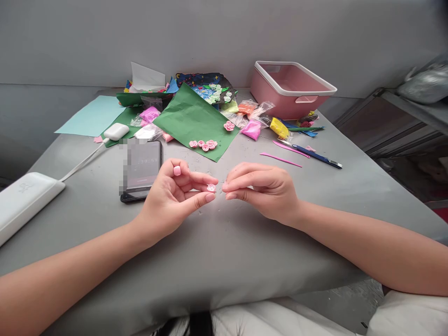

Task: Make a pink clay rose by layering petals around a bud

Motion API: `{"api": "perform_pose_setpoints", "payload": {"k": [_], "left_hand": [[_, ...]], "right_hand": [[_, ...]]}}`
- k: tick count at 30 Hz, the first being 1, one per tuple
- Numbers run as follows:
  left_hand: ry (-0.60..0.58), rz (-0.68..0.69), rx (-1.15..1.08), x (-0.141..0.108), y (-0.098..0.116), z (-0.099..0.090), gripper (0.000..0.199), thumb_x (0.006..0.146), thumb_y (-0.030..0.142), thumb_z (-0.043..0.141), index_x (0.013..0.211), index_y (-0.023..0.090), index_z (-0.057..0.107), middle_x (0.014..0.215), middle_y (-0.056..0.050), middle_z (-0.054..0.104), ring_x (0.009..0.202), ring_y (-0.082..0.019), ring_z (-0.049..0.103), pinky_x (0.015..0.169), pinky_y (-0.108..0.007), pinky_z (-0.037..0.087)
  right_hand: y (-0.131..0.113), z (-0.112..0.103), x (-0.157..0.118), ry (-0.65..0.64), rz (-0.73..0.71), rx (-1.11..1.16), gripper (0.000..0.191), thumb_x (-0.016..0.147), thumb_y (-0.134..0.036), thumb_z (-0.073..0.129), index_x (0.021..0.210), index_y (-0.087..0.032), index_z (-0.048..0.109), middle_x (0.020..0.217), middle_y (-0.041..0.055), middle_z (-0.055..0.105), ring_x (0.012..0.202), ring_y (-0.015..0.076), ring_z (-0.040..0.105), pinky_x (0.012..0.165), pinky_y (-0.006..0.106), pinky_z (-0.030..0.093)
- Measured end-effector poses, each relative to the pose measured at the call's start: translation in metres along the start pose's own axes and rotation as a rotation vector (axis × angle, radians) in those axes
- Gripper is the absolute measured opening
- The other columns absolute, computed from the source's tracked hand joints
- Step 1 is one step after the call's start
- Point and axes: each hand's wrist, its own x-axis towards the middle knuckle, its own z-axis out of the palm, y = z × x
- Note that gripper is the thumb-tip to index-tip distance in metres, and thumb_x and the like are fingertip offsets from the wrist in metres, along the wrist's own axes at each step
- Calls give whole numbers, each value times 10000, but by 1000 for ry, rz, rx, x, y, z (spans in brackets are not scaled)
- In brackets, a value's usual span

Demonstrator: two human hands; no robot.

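Between the thumb and a finger of my left hand (171, 198) is a small pale pink clay rose (211, 187). A lump of pink clay (177, 171) sits on another, bent finger of that hand. My right hand (262, 189) is just right of the rose, thumb and fingertips pinched together; whatever is between them is too small to make out. Beyond both hands lies a green paper sheet (192, 121) carrying several pink clay roses (205, 145) near its front edge. One more pink rose (229, 126) rests by its right corner.
A phone (143, 163) lies left of my left hand, near a white power bank (28, 200) and cable. Bags of coloured clay (251, 129), pink tools (281, 159) and blue-handled tweezers (315, 154) lie behind my right hand. A pink bin (280, 88) stands at the back.
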Motion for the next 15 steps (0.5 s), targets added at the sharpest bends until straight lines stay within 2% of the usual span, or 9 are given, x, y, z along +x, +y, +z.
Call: {"api": "perform_pose_setpoints", "payload": {"k": [5, 7, 11, 15], "left_hand": [[-13, 0, -31, 0, 1, 0, 498, 745, 182, 783, 846, 269, 304, 921, 19, 796, 817, -178, 760, 643, -300, 607], [-21, -6, -45, 0, 2, 0, 491, 751, 164, 781, 851, 264, 311, 919, 24, 798, 817, -166, 758, 652, -285, 606], [-48, -21, -85, -1, 3, -1, 470, 772, 120, 770, 863, 257, 329, 913, 39, 804, 813, -135, 753, 694, -257, 607], [-92, -11, -142, -1, 3, -1, 482, 758, 81, 780, 859, 254, 342, 895, 46, 806, 792, -117, 744, 711, -238, 609]], "right_hand": [[0, 1, -2, 36, 50, 66, 274, 795, -148, 794, 1040, -270, 770, 916, 34, 751, 839, 144, 703, 648, 242, 602], [1, 1, -2, 58, 44, 46, 224, 775, -154, 812, 975, -246, 772, 907, 37, 729, 848, 148, 694, 652, 249, 599], [2, 2, -1, 41, -58, 3, 107, 759, -138, 825, 793, -211, 755, 786, 14, 696, 782, 139, 659, 744, 300, 584], [0, 3, -2, 18, 41, 59, 185, 767, -186, 825, 929, -229, 748, 858, 21, 700, 813, 134, 655, 659, 248, 591]]}}
